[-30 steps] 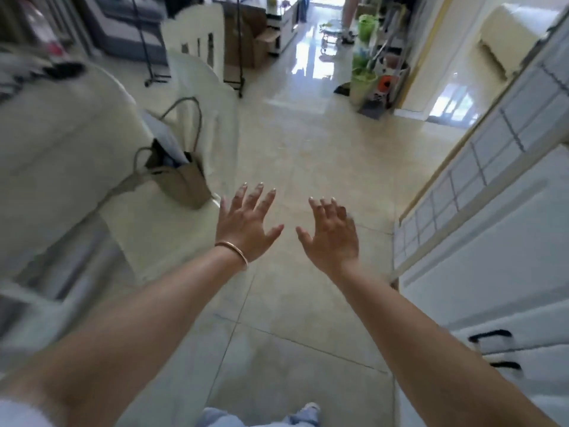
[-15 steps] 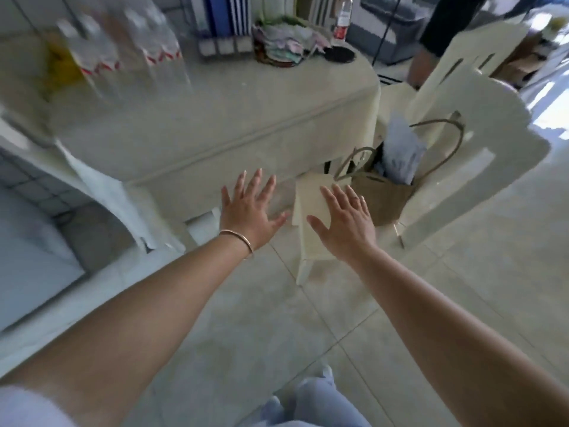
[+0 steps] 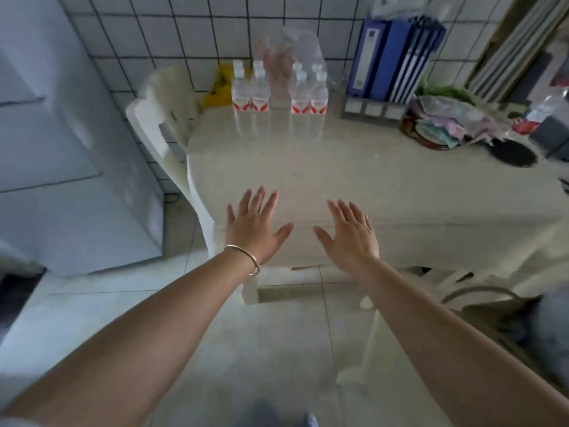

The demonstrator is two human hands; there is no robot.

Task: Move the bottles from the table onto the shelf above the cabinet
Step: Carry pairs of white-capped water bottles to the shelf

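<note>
- Head view: both hands, left hand [image 3: 254, 228] and right hand [image 3: 349, 234], flat, fingers spread, holding nothing, over the cream plastic table [image 3: 369, 180] near its front edge.
- Clear upright red-labelled water bottles [image 3: 278, 94] stand straight ahead at the far edge by the tiled wall, well apart from both hands, roughly equally near each.

Head view, steeply down over table [image 3: 385, 180]

clear bottles [image 3: 278, 98] with red-white labels, blue binders [image 3: 389, 57], cream table [image 3: 354, 180]

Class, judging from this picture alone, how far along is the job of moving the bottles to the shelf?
Nothing looks done: the bottles stand grouped at the back of the table. Nothing is in hand either; the left hand and right hand are spread and empty. All the carrying is left; the shelf is out of view.
</note>
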